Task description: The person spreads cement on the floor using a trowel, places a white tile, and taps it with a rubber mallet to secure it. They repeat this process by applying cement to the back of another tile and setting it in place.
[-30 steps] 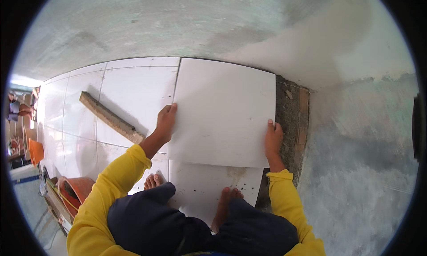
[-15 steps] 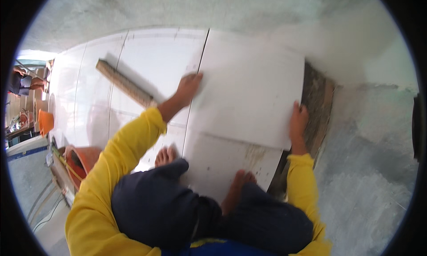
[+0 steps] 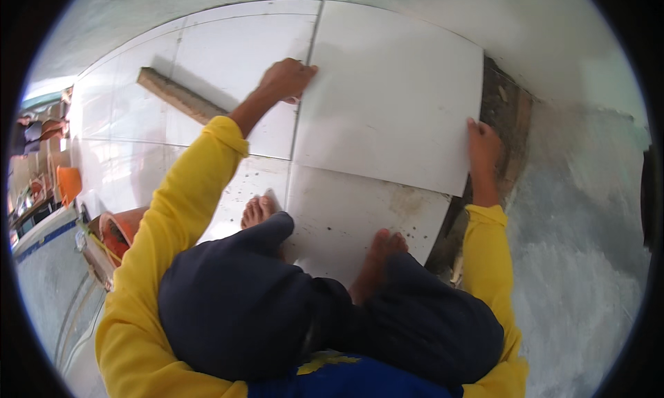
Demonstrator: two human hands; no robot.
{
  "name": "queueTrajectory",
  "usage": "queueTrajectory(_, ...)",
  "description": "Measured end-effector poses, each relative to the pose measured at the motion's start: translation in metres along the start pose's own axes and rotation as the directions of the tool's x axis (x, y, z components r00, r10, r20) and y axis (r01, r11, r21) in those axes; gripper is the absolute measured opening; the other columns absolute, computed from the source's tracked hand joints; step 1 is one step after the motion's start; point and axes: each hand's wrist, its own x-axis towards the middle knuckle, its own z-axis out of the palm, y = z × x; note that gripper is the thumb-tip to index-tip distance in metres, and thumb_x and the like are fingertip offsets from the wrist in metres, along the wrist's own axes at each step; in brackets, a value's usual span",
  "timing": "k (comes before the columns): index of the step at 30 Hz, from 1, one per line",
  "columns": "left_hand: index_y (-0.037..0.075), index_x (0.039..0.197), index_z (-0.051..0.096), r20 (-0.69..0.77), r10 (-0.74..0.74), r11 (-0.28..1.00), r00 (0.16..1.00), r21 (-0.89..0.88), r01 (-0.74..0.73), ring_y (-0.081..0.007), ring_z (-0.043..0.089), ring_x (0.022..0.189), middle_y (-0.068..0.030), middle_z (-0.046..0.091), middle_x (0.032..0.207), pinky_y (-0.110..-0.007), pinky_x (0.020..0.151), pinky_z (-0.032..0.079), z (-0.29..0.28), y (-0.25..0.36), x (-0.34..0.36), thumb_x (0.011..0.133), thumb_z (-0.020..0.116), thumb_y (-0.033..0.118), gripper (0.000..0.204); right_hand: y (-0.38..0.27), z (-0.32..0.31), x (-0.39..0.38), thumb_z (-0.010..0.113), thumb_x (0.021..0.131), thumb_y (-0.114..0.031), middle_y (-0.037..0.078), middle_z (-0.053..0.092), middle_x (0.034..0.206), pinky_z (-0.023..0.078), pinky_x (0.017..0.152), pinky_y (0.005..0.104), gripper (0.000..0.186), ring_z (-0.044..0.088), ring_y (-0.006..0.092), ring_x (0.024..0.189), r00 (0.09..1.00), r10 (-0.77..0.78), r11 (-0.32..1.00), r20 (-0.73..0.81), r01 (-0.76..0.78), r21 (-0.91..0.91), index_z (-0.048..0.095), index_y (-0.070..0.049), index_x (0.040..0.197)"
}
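A large white floor tile point(image 3: 391, 100) lies between my two hands against the far wall. My left hand point(image 3: 286, 79) is closed at its left edge, the fingertips pressed to the rim beside a narrow gap. At the opposite edge my right hand point(image 3: 485, 147) has its fingers curled against the rim, near the front right corner. Below this tile is another white tile point(image 3: 346, 211), speckled with dirt, and the large tile's front edge seems to sit slightly over it. My bare feet rest on the nearer tiles.
A wooden batten point(image 3: 178, 97) lies across the white tiles to the left. A strip of rough dark ground point(image 3: 501, 100) runs along the right by the grey wall point(image 3: 581, 190). Orange buckets point(image 3: 69, 183) stand far left, where another person point(image 3: 41, 131) is partly visible.
The view has tilted, so the scene sits higher in the picture. The gap along the large tile's left edge looks wider. Both hands remain at its edges.
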Motion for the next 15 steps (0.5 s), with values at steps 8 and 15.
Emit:
queueTrajectory(8, -0.003, 0.08, 0.074, 0.028, 0.002, 0.983, 1.0, 0.181, -0.007, -0.0193, 0.071, 0.057, -0.0101, 0.073, 0.067, -0.032, 0.056, 0.062, -0.006, 0.015, 0.006, 0.105, 0.057, 0.053, 0.063, -0.009, -0.005, 0.004, 0.077, 0.094, -0.04, 0.018, 0.079, 0.103, 0.057, 0.089, 0.0436, 0.045, 0.075, 0.0326, 0.096, 1.0, -0.013, 0.998, 0.026, 0.015, -0.068, 0.08, 0.0, 0.114)
queueTrajectory(15, -0.005, 0.08, 0.074, 0.015, -0.049, 0.998, 0.999, -0.049, 0.05, -0.0186, 0.071, 0.056, -0.0115, 0.071, 0.066, -0.03, 0.056, 0.062, -0.002, 0.008, 0.01, 0.099, 0.071, 0.05, 0.059, 0.0, -0.01, 0.012, 0.077, 0.092, -0.043, 0.017, 0.08, 0.106, 0.057, 0.09, 0.0471, 0.044, 0.076, 0.0343, 0.099, 0.993, -0.112, 0.961, 0.044, 0.119, -0.25, 0.081, -0.004, 0.111)
